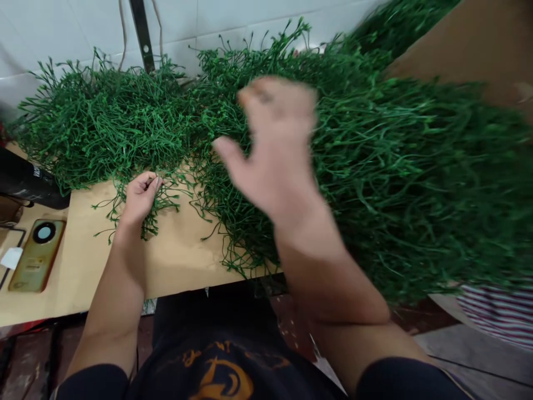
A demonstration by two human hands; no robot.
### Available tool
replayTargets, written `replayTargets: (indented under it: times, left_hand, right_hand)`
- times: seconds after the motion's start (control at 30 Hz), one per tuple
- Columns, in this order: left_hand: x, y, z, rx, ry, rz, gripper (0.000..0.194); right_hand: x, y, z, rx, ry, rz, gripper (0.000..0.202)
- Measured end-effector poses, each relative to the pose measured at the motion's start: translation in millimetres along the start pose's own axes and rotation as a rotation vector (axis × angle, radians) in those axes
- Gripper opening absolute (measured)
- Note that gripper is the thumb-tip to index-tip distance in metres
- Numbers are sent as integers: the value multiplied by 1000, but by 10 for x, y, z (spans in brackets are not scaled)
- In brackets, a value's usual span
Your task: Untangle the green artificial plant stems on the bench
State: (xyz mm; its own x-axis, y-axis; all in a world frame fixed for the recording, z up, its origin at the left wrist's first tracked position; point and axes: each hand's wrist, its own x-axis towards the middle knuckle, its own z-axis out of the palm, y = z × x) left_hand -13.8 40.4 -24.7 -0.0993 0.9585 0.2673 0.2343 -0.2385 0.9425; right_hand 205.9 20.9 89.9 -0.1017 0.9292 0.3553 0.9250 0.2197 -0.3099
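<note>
My left hand (142,191) is closed in a pinch near the front of the board. Thin green artificial plant stems (170,194) with small branched tips stick out around its fingers and hang below it. Over the middle of the large green heap (375,144), my right hand (277,128) is raised and blurred by motion. Its thumb stands well apart from the fingers, and I see nothing held in it. Something orange shows at one fingertip, too smeared to make out. Another pile of the same stems (112,122) lies behind my left hand.
The tan board (183,250) carries the piles along a tiled wall (220,22). At the left are a phone (39,253) and a black cylinder (29,178) lying on its side. A dark metal upright (142,39) stands behind. Brown cardboard (470,50) leans at the upper right.
</note>
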Motion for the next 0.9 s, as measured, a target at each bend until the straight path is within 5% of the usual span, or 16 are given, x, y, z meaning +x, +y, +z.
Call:
replayTargets:
  times: [0.1, 0.2, 0.27, 0.5, 0.77, 0.9]
  left_hand:
    - [-13, -12, 12, 37, -65, 46, 26]
    - [-9, -25, 16, 94, -52, 44, 20]
    - [8, -55, 17, 133, -27, 32, 16]
    - [50, -230, -16, 312, -88, 21, 16]
    - [14, -182, 97, 531, -165, 100, 17]
    - [65, -229, -23, 710, 13, -33, 20]
  right_hand:
    - [-45, -288, 570, 168, -212, -275, 55]
    - [-37, -400, 955, 242, -434, -311, 38]
    - [-12, -389, 1043, 223, -462, -283, 31]
    - [-56, -356, 884, 122, -434, -324, 30]
    - [-232, -235, 727, 54, -388, -359, 27]
    - [-377, -185, 401, 154, -288, -474, 26]
